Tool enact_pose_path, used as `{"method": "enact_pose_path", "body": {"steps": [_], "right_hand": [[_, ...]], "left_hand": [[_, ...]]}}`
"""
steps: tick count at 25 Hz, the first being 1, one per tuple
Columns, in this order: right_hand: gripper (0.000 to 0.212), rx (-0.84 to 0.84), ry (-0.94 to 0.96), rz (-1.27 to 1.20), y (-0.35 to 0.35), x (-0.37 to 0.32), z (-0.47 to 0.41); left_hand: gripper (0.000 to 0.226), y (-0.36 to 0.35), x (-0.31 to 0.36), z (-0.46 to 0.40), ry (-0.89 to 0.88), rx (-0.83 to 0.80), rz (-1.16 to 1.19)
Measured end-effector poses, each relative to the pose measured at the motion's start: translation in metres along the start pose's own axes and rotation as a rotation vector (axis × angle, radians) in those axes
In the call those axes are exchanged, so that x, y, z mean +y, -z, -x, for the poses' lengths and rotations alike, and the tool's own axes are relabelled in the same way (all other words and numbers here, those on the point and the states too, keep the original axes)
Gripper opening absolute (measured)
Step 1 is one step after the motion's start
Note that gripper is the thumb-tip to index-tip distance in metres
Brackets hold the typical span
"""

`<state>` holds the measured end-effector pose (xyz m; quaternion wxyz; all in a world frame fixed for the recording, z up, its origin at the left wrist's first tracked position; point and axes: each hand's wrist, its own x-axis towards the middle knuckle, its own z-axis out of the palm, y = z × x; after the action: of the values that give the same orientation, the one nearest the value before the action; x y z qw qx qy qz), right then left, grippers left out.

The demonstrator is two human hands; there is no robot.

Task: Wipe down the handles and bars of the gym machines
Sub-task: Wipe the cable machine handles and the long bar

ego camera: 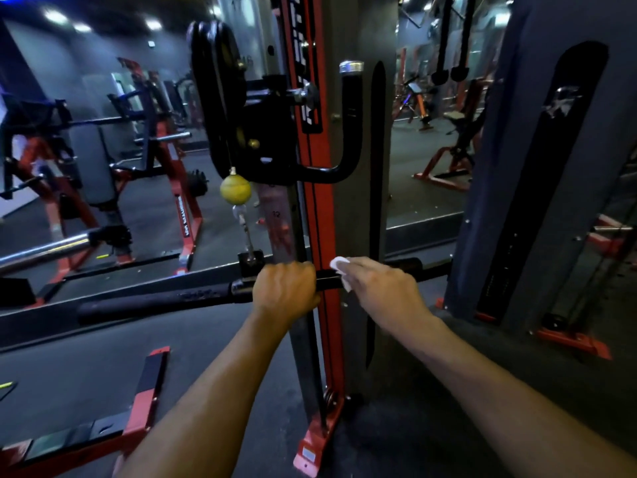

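Both forearms are reaching forward: left hand (285, 290) is curling round the bar (155, 298), steadying it, while right hand (379, 288) is pinching a white wipe (339, 267) against it just beside. Bar is running left-right, its unwiped padded length lying left of my grip. Upright (319, 201) lettering is unreadable.
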<state>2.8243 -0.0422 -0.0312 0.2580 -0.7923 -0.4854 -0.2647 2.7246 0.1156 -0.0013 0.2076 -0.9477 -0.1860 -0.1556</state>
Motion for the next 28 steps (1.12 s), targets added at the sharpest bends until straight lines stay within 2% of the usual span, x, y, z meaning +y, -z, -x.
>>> {"method": "enact_pose_path", "body": {"steps": [4, 7, 11, 13, 16, 18, 22, 27, 28], "right_hand": [[0.034, -0.065, -0.078, -0.049, 0.015, 0.025, 0.007], [0.03, -0.031, -0.144, -0.089, 0.023, 0.041, 0.012], [0.028, -0.026, -0.054, -0.141, -0.001, 0.0, 0.008], [0.038, -0.053, -0.018, -0.122, -0.017, -0.02, 0.006], [0.066, -0.201, -0.066, -0.061, -0.029, -0.024, 0.007], [0.071, -0.25, -0.048, -0.041, -0.026, -0.023, 0.005], [0.068, -0.192, 0.085, -0.027, -0.017, -0.004, -0.001], [0.097, -0.149, 0.045, -0.058, 0.013, 0.045, 0.023], [0.098, -0.12, 0.014, -0.036, 0.018, 0.054, 0.028]], "left_hand": [[0.018, -0.008, -0.001, 0.002, 0.02, -0.011, 0.003], [0.018, -0.017, -0.002, 0.006, 0.046, 0.022, 0.014], [0.02, -0.023, -0.002, 0.004, 0.024, 0.045, 0.017], [0.024, -0.022, -0.005, 0.004, 0.029, 0.065, -0.001], [0.025, -0.024, -0.007, 0.006, 0.028, 0.062, 0.002], [0.025, -0.024, -0.008, 0.004, 0.038, 0.069, 0.009], [0.023, -0.03, -0.01, 0.002, 0.045, 0.078, 0.038], [0.025, -0.041, -0.013, 0.0, 0.009, 0.1, 0.016], [0.026, -0.041, -0.014, 0.0, 0.017, 0.105, 0.02]]}}
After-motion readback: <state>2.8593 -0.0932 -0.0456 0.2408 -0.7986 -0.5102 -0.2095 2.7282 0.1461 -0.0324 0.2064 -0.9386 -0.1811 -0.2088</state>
